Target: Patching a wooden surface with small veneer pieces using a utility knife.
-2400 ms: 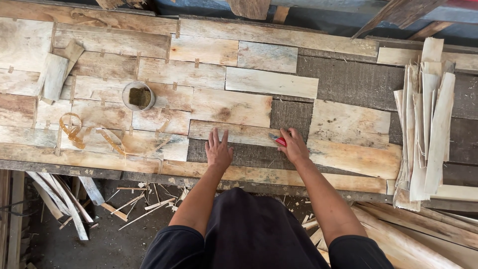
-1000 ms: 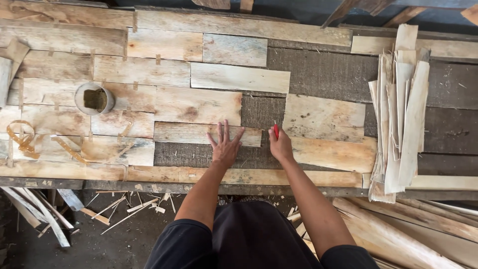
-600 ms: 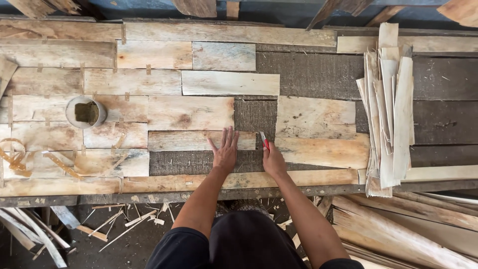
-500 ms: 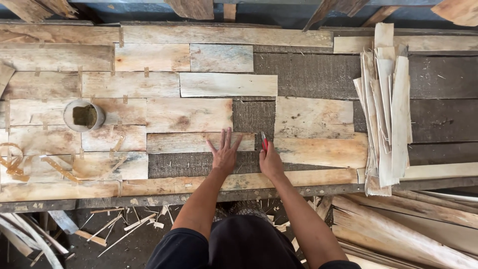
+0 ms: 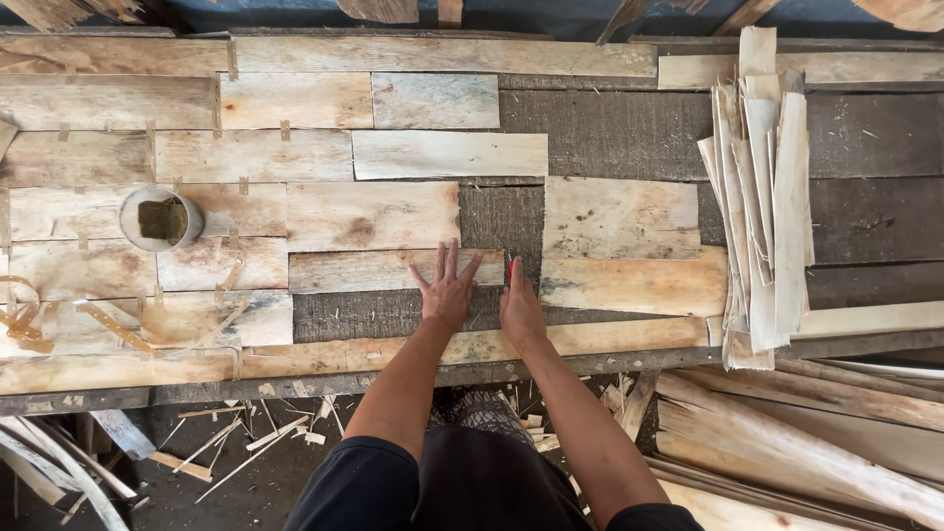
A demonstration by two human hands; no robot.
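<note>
My left hand (image 5: 447, 292) lies flat with its fingers spread on the right end of a pale veneer strip (image 5: 364, 270). Close beside it, my right hand (image 5: 519, 307) rests edge-on on the dark bench surface (image 5: 501, 211), with a small red tool (image 5: 513, 263) showing at its fingertips. Just right of that hand lies a wider veneer sheet (image 5: 629, 285). Both hands sit at the narrow dark gap between the strip and the sheet.
Many taped veneer pieces (image 5: 256, 157) cover the left of the bench. A round container (image 5: 160, 218) stands at the left, with loose brown tape strips (image 5: 108, 324) near it. A stack of narrow veneer strips (image 5: 767, 197) lies at the right. Offcuts (image 5: 246, 442) and long boards (image 5: 787, 433) lie below.
Both hands have come closer together and now sit at the gap beside the pale strip's end. The view has shifted, so the bench appears further right.
</note>
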